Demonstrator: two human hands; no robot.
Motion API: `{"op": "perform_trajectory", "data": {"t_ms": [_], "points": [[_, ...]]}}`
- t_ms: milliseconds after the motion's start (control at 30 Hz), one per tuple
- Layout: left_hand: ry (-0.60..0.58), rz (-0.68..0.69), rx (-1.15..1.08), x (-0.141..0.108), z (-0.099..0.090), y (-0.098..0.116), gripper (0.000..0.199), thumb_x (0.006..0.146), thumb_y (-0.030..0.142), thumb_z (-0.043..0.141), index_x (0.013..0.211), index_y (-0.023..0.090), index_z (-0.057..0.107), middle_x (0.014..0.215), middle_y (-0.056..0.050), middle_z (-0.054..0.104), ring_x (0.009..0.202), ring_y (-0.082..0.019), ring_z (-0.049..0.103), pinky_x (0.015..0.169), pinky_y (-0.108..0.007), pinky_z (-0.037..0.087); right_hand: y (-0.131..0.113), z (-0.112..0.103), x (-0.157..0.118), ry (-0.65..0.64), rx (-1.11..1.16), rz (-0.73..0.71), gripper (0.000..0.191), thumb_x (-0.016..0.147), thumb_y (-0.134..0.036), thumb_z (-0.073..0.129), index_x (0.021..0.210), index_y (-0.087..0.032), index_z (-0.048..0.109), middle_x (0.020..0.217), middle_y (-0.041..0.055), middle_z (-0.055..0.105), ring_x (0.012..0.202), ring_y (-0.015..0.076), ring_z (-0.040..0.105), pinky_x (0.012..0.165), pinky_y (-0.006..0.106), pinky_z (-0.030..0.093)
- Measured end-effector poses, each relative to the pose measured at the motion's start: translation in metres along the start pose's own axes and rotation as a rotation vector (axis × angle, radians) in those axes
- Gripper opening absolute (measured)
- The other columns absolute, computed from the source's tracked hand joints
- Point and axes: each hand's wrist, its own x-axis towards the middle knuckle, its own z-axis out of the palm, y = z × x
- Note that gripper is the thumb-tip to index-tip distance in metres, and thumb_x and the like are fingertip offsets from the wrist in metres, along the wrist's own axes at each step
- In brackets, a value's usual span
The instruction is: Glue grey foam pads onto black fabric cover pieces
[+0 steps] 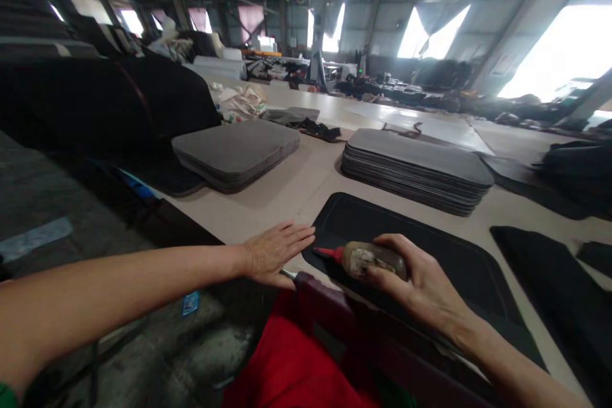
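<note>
Gripping a red-nozzled squeeze bottle (370, 260) in our closed right hand (415, 277), we hold it over a black moulded mat (363, 220), while our open left hand (280, 255) lies flat on the surface (306, 185), just beside the mat's edge.

Your left arm (119, 296) reaches in from the left edge, long and nearly level, with the left wrist (246, 260) slightly bent. Your left hand (277, 256) lies flat and open, its left fingers (297, 236) loosely spread and pointing right. Your right arm (521, 360) rises from the lower right corner. Your right hand (415, 277) turns inward, its right fingers (389, 243) curled over in a closed grip. Your hands are near each other, not touching.
</note>
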Motion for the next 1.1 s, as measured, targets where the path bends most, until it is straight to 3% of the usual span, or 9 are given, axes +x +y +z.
{"op": "perform_trajectory", "data": {"t_ms": [467,1100], "points": [[0.016,-0.003,0.051,-0.001,0.005,0.001,0.098,0.085,0.073,0.054,0.149,0.003,0.033,0.159,-0.024,0.027,0.148,-0.036,0.025,0.121,-0.051,0.018,-0.011,0.007,0.019,-0.065,-0.106,-0.129,0.022,0.089,-0.031,0.059,0.109,-0.022,0.057,0.101,0.0030,0.060,0.085,0.0189,0.058,0.075,0.032,0.044],[0.037,0.016,0.061,-0.001,0.006,0.000,0.097,0.086,0.071,0.057,0.149,0.002,0.032,0.157,-0.026,0.028,0.147,-0.038,0.026,0.120,-0.054,0.022,-0.036,-0.007,0.035,-0.139,-0.231,-0.176,0.016,0.087,-0.028,0.060,0.102,-0.021,0.058,0.096,0.0019,0.060,0.080,0.0178,0.054,0.070,0.030,0.037]]}}
